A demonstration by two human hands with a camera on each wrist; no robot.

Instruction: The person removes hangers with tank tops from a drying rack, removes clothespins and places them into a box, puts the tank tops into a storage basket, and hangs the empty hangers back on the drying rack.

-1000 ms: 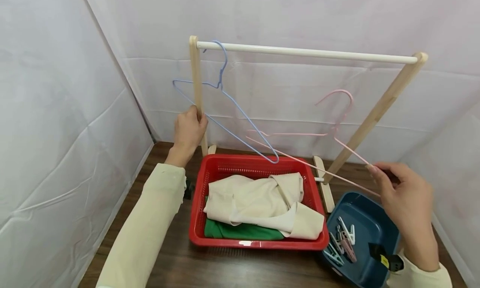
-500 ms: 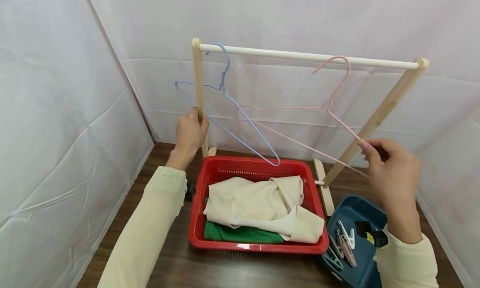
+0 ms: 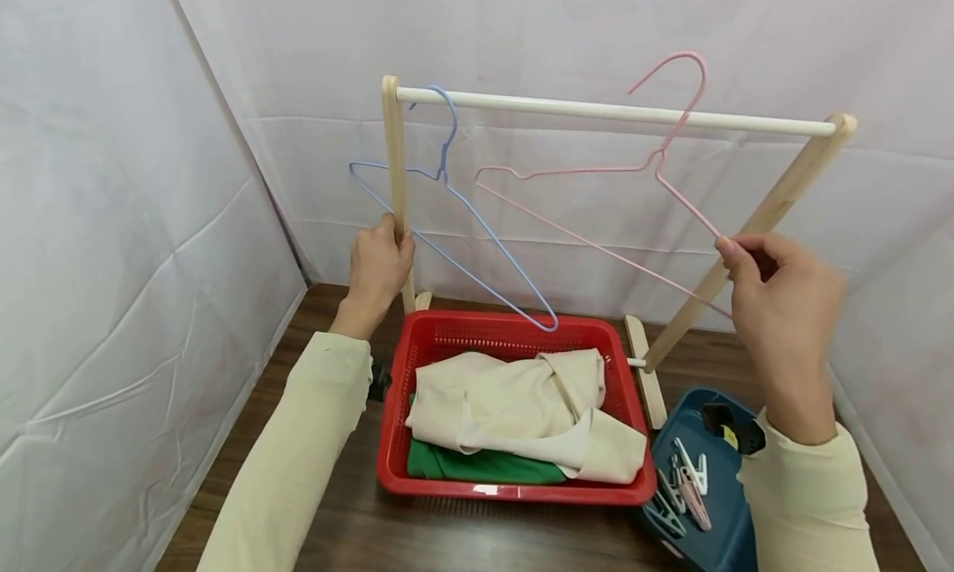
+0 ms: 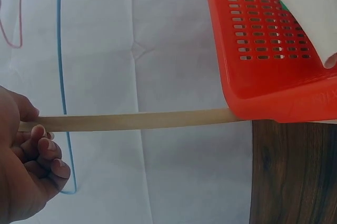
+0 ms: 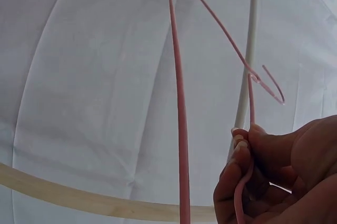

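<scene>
My right hand [image 3: 786, 307] pinches the sloping arm of a pink wire hanger [image 3: 581, 172] between thumb and fingers. The hanger's hook rises above the white rail [image 3: 559, 107] of a small clothes rack, in front of it as the head view shows. My left hand [image 3: 376, 266] grips the rack's left wooden post [image 3: 397, 183]; in the left wrist view its fingers curl round the post [image 4: 131, 122]. Close by, a blue wire hanger [image 3: 499, 245] hangs by its hook near the rail's left end. The right wrist view shows the pink hanger [image 5: 180, 113] close up.
Below the rail stands a red basket [image 3: 514, 493] with a cream garment [image 3: 507, 398] over a green cloth [image 3: 484, 463]. At its right, a dark blue bin [image 3: 715, 439] holds several clothes pegs [image 3: 691, 497]. White fabric walls surround the wooden tabletop [image 3: 358, 506].
My right hand has lifted the pink hanger, bringing its hook from below the rail to above it. The left hand stays on the post.
</scene>
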